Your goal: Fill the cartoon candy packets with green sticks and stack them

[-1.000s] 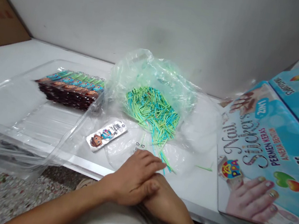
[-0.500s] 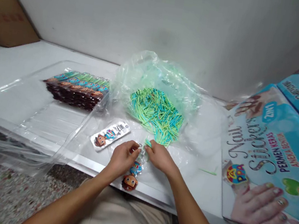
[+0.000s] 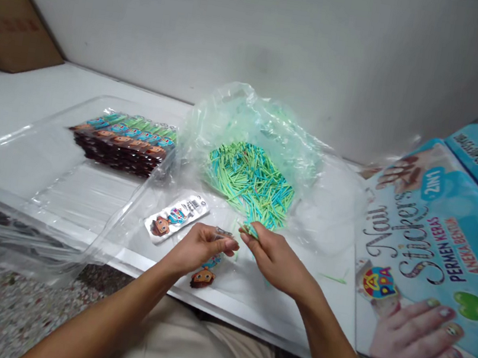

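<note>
My left hand is closed on the top of a small clear packet printed with a cartoon figure, which hangs below the fingers. A few green sticks are pinched in my right hand, just to the right of the left fingertips. The hands are slightly apart. Behind them, many green and blue sticks lie in a loose heap at the mouth of a clear plastic bag. A white stack of cartoon packets lies left of my left hand.
At the left, a clear plastic tray holds rows of filled packets. Blue printed boxes stand at the right. One loose green stick lies on the white table. A cardboard box stands at the far left.
My right hand has moved slightly right with the sticks, away from the packet. My left hand has turned a little, and the packet has shifted left and up.
</note>
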`<state>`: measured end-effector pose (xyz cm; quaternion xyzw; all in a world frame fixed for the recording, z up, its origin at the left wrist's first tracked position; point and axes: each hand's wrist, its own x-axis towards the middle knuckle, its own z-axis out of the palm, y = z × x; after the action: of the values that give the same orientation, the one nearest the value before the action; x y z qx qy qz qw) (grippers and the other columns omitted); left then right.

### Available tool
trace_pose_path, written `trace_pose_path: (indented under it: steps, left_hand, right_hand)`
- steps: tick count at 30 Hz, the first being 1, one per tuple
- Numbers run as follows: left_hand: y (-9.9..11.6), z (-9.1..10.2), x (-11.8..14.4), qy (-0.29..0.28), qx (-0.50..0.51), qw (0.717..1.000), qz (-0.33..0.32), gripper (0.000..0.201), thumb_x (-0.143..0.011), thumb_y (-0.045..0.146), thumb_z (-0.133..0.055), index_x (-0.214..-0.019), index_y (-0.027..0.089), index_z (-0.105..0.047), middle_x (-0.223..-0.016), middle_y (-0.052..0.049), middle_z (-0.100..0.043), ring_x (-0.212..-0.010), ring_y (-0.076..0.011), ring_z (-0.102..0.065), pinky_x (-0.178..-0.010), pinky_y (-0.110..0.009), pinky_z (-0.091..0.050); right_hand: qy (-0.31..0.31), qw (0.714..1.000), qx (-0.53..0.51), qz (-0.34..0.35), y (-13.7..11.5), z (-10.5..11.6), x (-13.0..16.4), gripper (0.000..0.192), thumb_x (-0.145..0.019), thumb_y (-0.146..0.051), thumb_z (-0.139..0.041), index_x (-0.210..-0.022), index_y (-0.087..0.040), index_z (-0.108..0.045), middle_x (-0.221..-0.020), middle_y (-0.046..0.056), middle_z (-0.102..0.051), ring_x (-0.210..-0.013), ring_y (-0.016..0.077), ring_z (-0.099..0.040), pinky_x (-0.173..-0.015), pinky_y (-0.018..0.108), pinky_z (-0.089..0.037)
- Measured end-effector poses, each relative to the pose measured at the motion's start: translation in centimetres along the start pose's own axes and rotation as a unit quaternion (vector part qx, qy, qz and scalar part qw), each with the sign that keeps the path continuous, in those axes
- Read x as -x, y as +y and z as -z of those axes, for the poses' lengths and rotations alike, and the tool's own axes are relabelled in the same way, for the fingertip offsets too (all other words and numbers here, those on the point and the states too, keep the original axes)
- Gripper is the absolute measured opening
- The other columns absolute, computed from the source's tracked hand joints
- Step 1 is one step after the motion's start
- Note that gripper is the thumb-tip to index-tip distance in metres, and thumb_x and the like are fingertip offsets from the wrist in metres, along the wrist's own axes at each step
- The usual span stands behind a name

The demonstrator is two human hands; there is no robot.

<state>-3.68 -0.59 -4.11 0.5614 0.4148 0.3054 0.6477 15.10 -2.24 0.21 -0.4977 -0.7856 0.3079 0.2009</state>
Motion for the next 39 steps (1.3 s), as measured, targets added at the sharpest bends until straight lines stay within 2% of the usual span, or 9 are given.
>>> trace_pose_path:
  steps: [3,7,12,16,25,28,31,35,39]
  left_hand:
    - [0.0,-0.2,0.2,0.036,-0.024,0.999,-0.003,0.026,-0.073,0.036,-0.069,-0.068,0.01,-0.07,-0.068,-0.005,-0.069,-0.066,-0.0156,-0.06,-0.064,-0.026,-0.044]
    - [0.3,-0.5,0.6,0.081,-0.138,0.984,-0.072,0.019,-0.078,0.031,-0.065,-0.074,0.014,-0.071,-0.067,-0.002,-0.068,-0.065,-0.0152,-0.06,-0.064,-0.026,-0.044]
    - [0.9,-0.5,1.0,0.11,-0.341,0.913,-0.195,0.018,-0.084,0.028,-0.058,-0.074,0.017,-0.069,-0.068,-0.003,-0.069,-0.069,-0.0175,-0.062,-0.074,-0.032,-0.045]
    - [0.9,-0.1,1.1,0.098,-0.408,0.862,-0.284,0.011,-0.084,0.02,-0.055,-0.08,0.018,-0.065,-0.077,-0.003,-0.072,-0.074,-0.018,-0.065,-0.089,-0.04,-0.042]
    - [0.6,-0.6,1.1,0.067,-0.527,0.791,-0.303,0.016,-0.078,0.01,-0.05,-0.086,0.017,-0.061,-0.078,-0.005,-0.07,-0.074,-0.02,-0.064,-0.091,-0.045,-0.041]
    - [0.3,-1.3,1.0,0.047,-0.534,0.798,-0.274,0.014,-0.076,0.009,-0.05,-0.083,0.016,-0.06,-0.076,-0.006,-0.069,-0.075,-0.021,-0.064,-0.09,-0.044,-0.041]
    - [0.6,-1.7,1.2,0.026,-0.489,0.837,-0.244,0.011,-0.078,0.011,-0.051,-0.082,0.016,-0.06,-0.077,-0.007,-0.068,-0.077,-0.0216,-0.063,-0.082,-0.037,-0.044]
    - [1.4,-1.5,1.7,0.011,-0.388,0.903,-0.185,0.013,-0.083,0.018,-0.049,-0.084,0.017,-0.062,-0.081,-0.006,-0.068,-0.079,-0.0202,-0.061,-0.071,-0.028,-0.042]
    - [1.6,-1.1,1.9,-0.028,-0.258,0.957,-0.129,0.024,-0.085,0.032,-0.051,-0.071,0.015,-0.059,-0.063,0.0,-0.056,-0.062,-0.0132,-0.051,-0.058,-0.022,-0.035]
  right_hand:
    - [-0.011,0.999,0.045,-0.019,0.2,0.6,0.5,0.025,-0.098,-0.034,-0.035,-0.077,-0.021,-0.041,-0.069,-0.003,-0.048,-0.063,0.0134,-0.047,-0.061,0.025,-0.034]
    - [-0.082,0.995,0.052,-0.001,0.1,1.3,0.7,0.026,-0.098,-0.038,-0.034,-0.082,-0.021,-0.044,-0.072,-0.002,-0.051,-0.065,0.0135,-0.049,-0.062,0.025,-0.034]
    - [-0.131,0.988,0.077,-0.003,-0.8,2.3,0.6,0.027,-0.097,-0.039,-0.035,-0.08,-0.02,-0.044,-0.069,-0.001,-0.052,-0.062,0.0127,-0.047,-0.057,0.024,-0.031]
    - [-0.189,0.975,0.119,0.002,-1.5,2.8,0.5,0.029,-0.097,-0.039,-0.036,-0.081,-0.019,-0.048,-0.067,0.0,-0.054,-0.059,0.0126,-0.047,-0.054,0.024,-0.028]
    - [-0.229,0.934,0.274,-0.032,-2.9,2.2,0.2,0.022,-0.095,-0.027,-0.042,-0.104,-0.012,-0.054,-0.083,0.012,-0.069,-0.074,0.0246,-0.065,-0.055,0.028,-0.034]
    - [-0.219,0.928,0.3,-0.031,-3.8,1.8,0.1,0.044,-0.087,-0.005,-0.041,-0.131,-0.004,-0.038,-0.1,0.018,-0.067,-0.083,0.027,-0.066,-0.061,0.031,-0.041]
    - [-0.189,0.937,0.294,0.002,-4.2,2.1,0.2,0.064,-0.083,0.002,-0.039,-0.144,-0.005,-0.019,-0.117,0.023,-0.059,-0.093,0.0279,-0.065,-0.07,0.035,-0.046]
    - [-0.159,0.957,0.239,0.042,-3.9,2.7,0.4,0.042,-0.092,-0.013,-0.042,-0.134,-0.01,-0.039,-0.115,0.02,-0.061,-0.097,0.0279,-0.063,-0.076,0.036,-0.046]
    - [-0.173,0.962,0.208,0.042,-3.8,3.0,0.1,0.035,-0.096,-0.033,-0.042,-0.123,-0.013,-0.051,-0.104,0.017,-0.066,-0.09,0.0279,-0.065,-0.072,0.034,-0.045]
